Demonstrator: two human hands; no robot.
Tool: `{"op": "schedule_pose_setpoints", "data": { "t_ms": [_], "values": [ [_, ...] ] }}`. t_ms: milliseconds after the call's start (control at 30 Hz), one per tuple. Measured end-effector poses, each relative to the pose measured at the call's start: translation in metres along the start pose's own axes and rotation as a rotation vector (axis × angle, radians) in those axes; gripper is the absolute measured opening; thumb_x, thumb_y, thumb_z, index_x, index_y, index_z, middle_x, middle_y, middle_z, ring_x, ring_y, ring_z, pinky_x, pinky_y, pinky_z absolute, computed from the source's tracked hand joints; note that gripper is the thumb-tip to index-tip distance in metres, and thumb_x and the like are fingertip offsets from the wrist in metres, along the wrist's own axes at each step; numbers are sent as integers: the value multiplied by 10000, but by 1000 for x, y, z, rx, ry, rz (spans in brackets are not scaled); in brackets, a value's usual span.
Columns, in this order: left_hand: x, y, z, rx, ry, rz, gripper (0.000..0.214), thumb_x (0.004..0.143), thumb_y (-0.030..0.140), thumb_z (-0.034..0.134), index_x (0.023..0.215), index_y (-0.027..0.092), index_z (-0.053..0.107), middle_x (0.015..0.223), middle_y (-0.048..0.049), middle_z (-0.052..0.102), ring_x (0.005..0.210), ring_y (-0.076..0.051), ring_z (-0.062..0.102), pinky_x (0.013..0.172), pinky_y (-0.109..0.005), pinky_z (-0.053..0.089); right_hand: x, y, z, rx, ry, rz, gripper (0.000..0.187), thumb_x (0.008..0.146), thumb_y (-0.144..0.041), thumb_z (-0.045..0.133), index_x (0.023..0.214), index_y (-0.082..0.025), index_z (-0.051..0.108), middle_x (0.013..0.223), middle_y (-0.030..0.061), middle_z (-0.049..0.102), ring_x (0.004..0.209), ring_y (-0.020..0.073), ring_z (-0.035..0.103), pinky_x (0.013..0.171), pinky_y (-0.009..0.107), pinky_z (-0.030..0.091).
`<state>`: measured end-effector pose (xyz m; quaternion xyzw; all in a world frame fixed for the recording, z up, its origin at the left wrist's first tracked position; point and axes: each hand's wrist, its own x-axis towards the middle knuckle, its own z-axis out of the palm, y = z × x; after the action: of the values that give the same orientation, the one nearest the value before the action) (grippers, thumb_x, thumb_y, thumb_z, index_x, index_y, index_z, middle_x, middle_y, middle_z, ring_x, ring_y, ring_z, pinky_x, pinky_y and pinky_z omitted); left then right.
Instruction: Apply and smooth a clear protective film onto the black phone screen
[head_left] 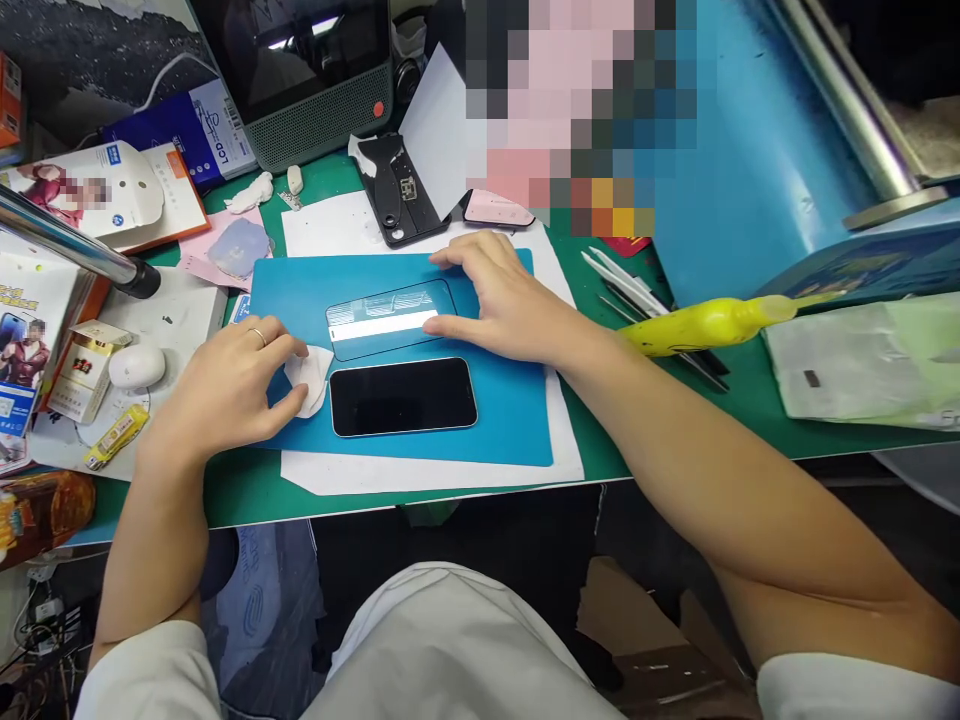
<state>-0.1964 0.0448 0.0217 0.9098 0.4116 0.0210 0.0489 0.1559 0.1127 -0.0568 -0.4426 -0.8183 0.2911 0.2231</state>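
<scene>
A black-rimmed clear screen protector [356,328] lies flat on a blue mat [517,420], a white strip showing across it. Just below it is a phone [403,397] with a dark screen, face up. My right hand [502,300] is over the protector's right end, thumb reaching across the glass, fingers apart and curved above its far edge. To the left of the phone, my left hand [236,390], with a ring on one finger, has thumb and fingertips closed on a crumpled white wipe [319,375].
A black phone case [405,190] and a pink phone [499,208] lie behind the mat. Tweezers [630,285] and a yellow bottle [705,325] are at right. On the left are a white earbud case [137,367], a yellow lighter [118,437] and a metal pole [75,235].
</scene>
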Motion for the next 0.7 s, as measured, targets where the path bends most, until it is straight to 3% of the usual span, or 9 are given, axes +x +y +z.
{"op": "schedule_pose_setpoints", "data": {
  "t_ms": [167, 267, 367, 500, 700],
  "values": [
    [3, -1, 7, -75, -47, 33, 269, 1111, 270, 483, 965, 228, 705, 875, -57, 711, 794, -254, 667, 710, -392, 496, -5, -8, 3, 42, 138, -49, 679, 985, -762, 654, 1509, -336, 589, 1480, 154, 638, 1463, 465, 547, 1224, 722, 482],
    [7, 10, 8, -81, 87, 69, 207, 1116, 224, 533, 1015, 225, 714, 926, -65, 738, 832, -253, 672, 720, -388, 499, -8, -15, -1, 35, 125, -50, 640, 997, -730, 661, 1496, -331, 615, 1472, 155, 657, 1464, 468, 548, 1226, 724, 480],
    [13, 25, 13, -106, 195, 233, 141, 1102, 136, 580, 1078, 213, 696, 994, -64, 778, 830, -222, 668, 723, -369, 507, -9, -19, -5, 31, 119, -52, 631, 1000, -702, 674, 1508, -332, 620, 1493, 153, 649, 1486, 477, 527, 1245, 733, 458],
    [18, 41, 24, -101, 123, 409, 276, 1091, 50, 532, 1249, 219, 683, 987, -35, 773, 773, -189, 643, 673, -343, 469, -9, -21, -6, 41, 112, -47, 624, 1000, -675, 685, 1521, -337, 627, 1504, 158, 641, 1497, 493, 510, 1269, 748, 418],
    [20, 52, 27, -99, 65, 431, 368, 1091, 52, 494, 1368, 229, 660, 958, -38, 724, 766, -206, 607, 692, -356, 459, -13, -31, -5, 37, 86, -71, 584, 1026, -674, 641, 1501, -335, 658, 1446, 156, 676, 1457, 469, 542, 1237, 739, 457]
  ]
}}
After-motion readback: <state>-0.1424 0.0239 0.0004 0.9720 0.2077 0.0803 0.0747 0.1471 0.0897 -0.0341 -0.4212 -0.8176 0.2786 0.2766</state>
